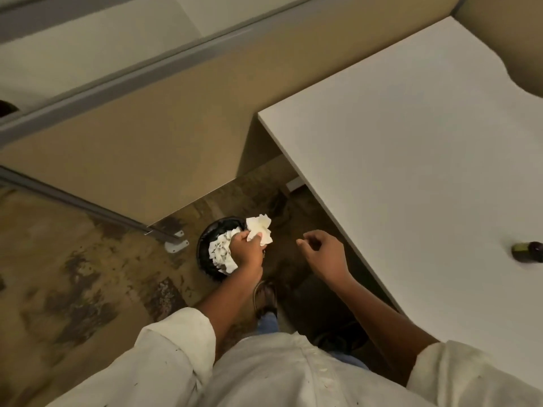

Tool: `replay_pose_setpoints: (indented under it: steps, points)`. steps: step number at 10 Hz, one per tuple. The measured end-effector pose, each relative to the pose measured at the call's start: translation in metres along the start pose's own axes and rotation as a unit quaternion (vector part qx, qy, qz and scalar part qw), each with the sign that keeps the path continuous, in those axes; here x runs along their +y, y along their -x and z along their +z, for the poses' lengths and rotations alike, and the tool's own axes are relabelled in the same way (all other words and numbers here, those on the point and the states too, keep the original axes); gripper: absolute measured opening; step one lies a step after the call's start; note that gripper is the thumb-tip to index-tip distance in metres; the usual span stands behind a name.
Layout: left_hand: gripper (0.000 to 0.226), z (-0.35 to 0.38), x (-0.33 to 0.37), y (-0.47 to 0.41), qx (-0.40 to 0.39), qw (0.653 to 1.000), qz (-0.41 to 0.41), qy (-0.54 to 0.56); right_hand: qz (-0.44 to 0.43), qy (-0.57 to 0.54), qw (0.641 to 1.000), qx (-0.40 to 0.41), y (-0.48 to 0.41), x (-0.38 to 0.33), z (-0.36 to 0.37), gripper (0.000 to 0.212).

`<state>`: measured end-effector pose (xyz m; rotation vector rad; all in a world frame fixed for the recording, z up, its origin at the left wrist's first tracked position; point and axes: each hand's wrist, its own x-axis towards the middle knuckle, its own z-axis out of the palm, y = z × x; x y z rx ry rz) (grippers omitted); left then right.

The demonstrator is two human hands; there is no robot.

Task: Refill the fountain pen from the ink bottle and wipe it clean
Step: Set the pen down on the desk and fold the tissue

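My left hand (245,250) grips a crumpled white tissue (260,229) and holds it over a round black waste bin (205,239) on the floor. Crumpled, ink-speckled white paper (220,254) lies inside the bin, partly hidden by that hand. My right hand (321,251) hovers beside the table edge with loosely curled fingers and holds nothing. A dark ink bottle (527,251) lies on its side at the right edge of the white table (411,157). The fountain pen is out of sight.
A beige partition panel with a grey metal rail (88,207) and a white foot bracket (176,245) stands left of the bin. My shoe (266,298) rests on the stained brown floor below the table edge.
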<state>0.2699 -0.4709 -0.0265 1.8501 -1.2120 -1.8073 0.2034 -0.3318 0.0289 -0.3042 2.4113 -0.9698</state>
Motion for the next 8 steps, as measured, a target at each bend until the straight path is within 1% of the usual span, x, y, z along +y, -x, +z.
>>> replay_pose_setpoints:
  steps: [1, 2, 3, 4, 5, 6, 7, 8]
  points:
    - [0.025, -0.02, -0.004, -0.037, 0.045, 0.998, -0.04, 0.023, 0.007, 0.033, 0.999, -0.032, -0.003, -0.002, 0.011, 0.019]
    - [0.025, -0.034, -0.009, -0.063, 0.063, 0.996, -0.054, 0.007, 0.012, 0.059, 0.996, -0.06, -0.006, -0.005, 0.022, 0.017]
    - [0.034, -0.05, -0.02, -0.095, 0.061, 0.994, -0.087, -0.013, 0.015, 0.083, 0.992, -0.095, -0.01, -0.009, 0.039, 0.013]
    - [0.037, -0.061, -0.033, -0.125, 0.06, 0.991, -0.118, -0.022, 0.018, 0.095, 0.988, -0.12, -0.013, -0.012, 0.053, 0.012]
    - [0.037, -0.064, -0.041, -0.142, 0.06, 0.989, -0.128, -0.034, 0.027, 0.098, 0.986, -0.128, -0.015, -0.011, 0.058, 0.012]
    - [0.036, -0.064, -0.045, -0.155, 0.044, 0.989, -0.135, -0.035, 0.036, 0.105, 0.985, -0.133, -0.017, -0.008, 0.061, 0.013]
    - [0.044, -0.06, -0.047, -0.172, 0.03, 0.982, -0.156, -0.104, 0.05, 0.112, 0.983, -0.137, -0.019, 0.0, 0.066, 0.013]
    - [0.048, -0.061, -0.052, -0.183, 0.023, 0.972, -0.14, -0.185, 0.065, 0.113, 0.981, -0.14, -0.019, 0.004, 0.069, 0.014]
